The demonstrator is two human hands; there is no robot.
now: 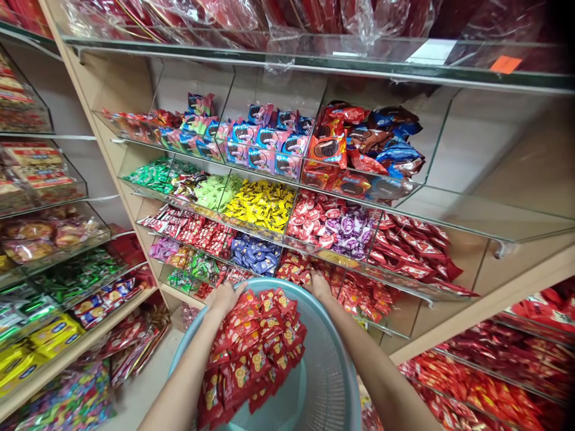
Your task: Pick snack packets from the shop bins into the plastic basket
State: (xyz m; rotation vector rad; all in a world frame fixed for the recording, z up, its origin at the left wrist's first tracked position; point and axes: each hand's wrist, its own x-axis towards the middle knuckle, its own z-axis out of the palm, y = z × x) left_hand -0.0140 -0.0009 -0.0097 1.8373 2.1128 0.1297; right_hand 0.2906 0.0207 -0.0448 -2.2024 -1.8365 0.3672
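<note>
A blue-green plastic basket [330, 347] with a perforated wall is tilted toward me in front of the candy shelves. Inside it, a heap of red snack packets [256, 353] with orange fruit prints lies toward the left side. My left hand [222, 297] is closed on the basket's far-left rim, its thumb over the edge. At the far-right rim, my right hand [320, 284] also grips the basket, fingers partly hidden. Just beyond my right hand, matching red packets [294, 266] fill a shelf bin.
Glass-fronted shelves hold yellow candies [260, 203], blue-wrapped candies [254, 254], boxed-looking cookie packs [265, 140] and red packets [408, 248]. More stocked shelves stand left, with yellow packs [38, 353]. A glass shelf edge [314, 57] crosses overhead. Colourful bagged sweets [67, 395] lie low at left.
</note>
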